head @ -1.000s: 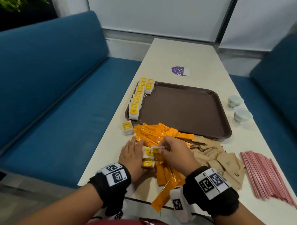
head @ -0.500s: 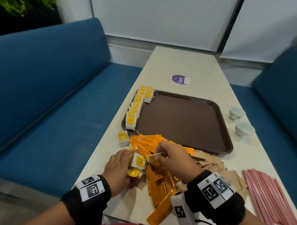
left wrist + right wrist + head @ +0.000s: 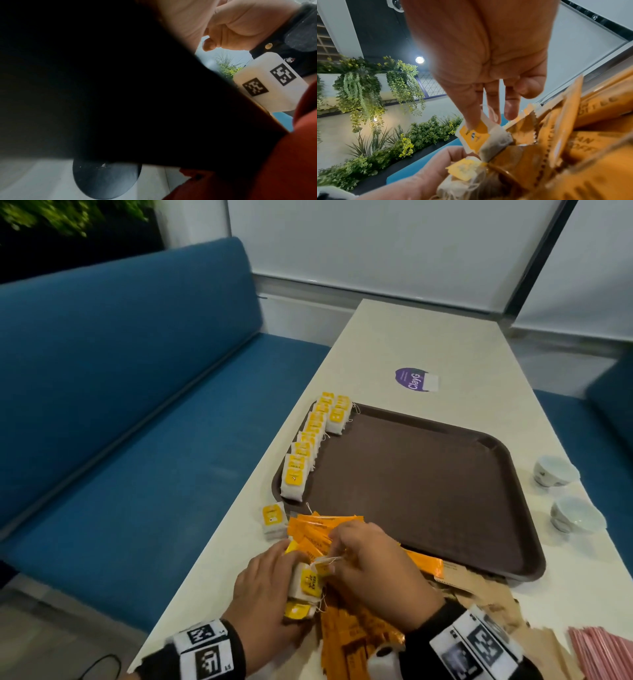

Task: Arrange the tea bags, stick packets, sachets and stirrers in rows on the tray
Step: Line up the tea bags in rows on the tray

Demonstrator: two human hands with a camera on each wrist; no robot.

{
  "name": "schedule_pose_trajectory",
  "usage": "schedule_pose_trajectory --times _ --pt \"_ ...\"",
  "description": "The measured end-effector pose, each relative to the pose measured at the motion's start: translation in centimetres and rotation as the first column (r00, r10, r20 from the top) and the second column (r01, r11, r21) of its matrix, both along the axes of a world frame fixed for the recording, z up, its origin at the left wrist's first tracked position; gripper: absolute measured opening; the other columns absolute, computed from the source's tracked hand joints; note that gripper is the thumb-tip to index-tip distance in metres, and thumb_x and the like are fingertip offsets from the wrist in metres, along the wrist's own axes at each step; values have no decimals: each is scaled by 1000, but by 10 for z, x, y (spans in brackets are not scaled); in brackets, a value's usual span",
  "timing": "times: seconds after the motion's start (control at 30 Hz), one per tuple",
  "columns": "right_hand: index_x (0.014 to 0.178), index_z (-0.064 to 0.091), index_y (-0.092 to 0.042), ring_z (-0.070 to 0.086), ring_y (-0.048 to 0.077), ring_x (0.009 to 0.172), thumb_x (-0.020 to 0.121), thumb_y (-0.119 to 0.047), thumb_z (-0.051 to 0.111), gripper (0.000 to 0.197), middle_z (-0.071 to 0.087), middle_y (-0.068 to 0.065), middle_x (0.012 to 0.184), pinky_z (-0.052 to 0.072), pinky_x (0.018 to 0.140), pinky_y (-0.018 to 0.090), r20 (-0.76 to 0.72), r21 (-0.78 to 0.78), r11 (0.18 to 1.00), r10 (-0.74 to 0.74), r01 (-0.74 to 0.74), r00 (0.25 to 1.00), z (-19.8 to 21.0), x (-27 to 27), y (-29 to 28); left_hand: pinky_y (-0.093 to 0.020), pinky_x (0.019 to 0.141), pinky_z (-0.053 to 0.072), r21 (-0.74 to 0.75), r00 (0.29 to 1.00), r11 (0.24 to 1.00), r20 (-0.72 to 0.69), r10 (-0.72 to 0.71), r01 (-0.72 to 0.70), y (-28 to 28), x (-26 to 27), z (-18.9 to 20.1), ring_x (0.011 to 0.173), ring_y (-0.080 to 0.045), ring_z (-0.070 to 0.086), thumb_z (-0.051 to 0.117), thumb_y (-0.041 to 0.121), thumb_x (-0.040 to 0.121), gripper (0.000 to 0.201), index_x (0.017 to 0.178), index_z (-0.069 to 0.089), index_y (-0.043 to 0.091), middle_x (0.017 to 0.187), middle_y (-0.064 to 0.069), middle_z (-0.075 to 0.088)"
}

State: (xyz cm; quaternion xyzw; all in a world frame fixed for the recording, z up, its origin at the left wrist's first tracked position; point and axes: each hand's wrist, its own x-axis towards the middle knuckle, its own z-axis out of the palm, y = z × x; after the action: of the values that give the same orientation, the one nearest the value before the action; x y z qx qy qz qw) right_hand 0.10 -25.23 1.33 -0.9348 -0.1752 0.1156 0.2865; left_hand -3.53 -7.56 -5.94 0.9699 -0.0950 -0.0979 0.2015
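Left hand: the left hand lay on the tabletop at its near edge, fingers curled round a small clutch of tea bags with yellow tags.
Right hand: the right hand pinched a yellow tea-bag tag between thumb and forefinger; the other fingers were loosely bent above the orange packets.
Tray: the brown tray sat mid-tabletop, beyond both hands.
Row on tray: a row of tea bags stood along the tray's left rim, with a second, shorter row begun beside it at the far corner.
Loose tea bag: one tea bag lay on the tabletop just off the tray's near-left corner.
Stick packets: the orange stick packets were heaped under and around the hands, some touching the tray's near rim.
Sachets: the brown paper sachets were piled to the right of the packets.
Stirrers: the pink stirrers lay bundled at the near right.
Cups: two white cups stood to the right of the tray.
Left wrist view: mostly dark.
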Motion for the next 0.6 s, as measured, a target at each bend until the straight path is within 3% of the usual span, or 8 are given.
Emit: schedule_pose_trajectory --times 0.07,0.13,0.2,0.33,0.5,0.6 --pt "81 51 -31 46 8 110 89 -27 57 11 57 -13 111 36 97 27 -13 -58 998 37 -38 999 -5 3 0 -28 99 28 -59 1000 998 7 13 -13 2 1 -2 127 -15 28 27 73 50 80 126 18 47 145 10 22" --pt "81 49 -31 45 9 111 89 -28 56 12 57 -13 112 39 96 28 -36 -94 995 36 -39 999 -7 4 -2 -24 86 28 -128 999 992 29 13 -9 3 4 -2 110 -12 36 35 70 52 68 115 27 47 129 10 37" --pt "82 49 -31 45 10 110 89 -28 56 11 56 -13 111 42 91 27 -45 -100 995 19 -23 999 -7 5 -5 -21 81 26 -117 1000 993 31 -3 7 6 6 -1 101 -7 33 43 67 55 66 116 36 41 116 15 37" --pt "82 51 -31 45 9 112 91 -26 56 11 57 -12 115 43 93 27 -71 -76 997 -11 6 997 -5 5 -6 -20 86 32 -124 1000 992 25 1 2 10 9 -2 102 -6 39 52 60 61 60 115 45 34 107 19 35" --pt "75 45 -37 47 7 105 91 -27 57 22 57 -11 114 45 86 23 -92 -72 997 -46 40 995 -1 2 -9 -14 76 38 -266 998 964 -42 -38 25 18 7 1 90 -1 45 44 65 53 43 89 40 42 95 20 45" --pt "85 54 -30 48 7 100 91 -26 57 8 57 -10 111 46 85 24 -90 -39 995 -99 96 991 3 0 -12 -13 68 40 -390 992 921 -113 -58 10 24 6 6 82 1 50 64 44 62 28 83 47 36 88 16 54"
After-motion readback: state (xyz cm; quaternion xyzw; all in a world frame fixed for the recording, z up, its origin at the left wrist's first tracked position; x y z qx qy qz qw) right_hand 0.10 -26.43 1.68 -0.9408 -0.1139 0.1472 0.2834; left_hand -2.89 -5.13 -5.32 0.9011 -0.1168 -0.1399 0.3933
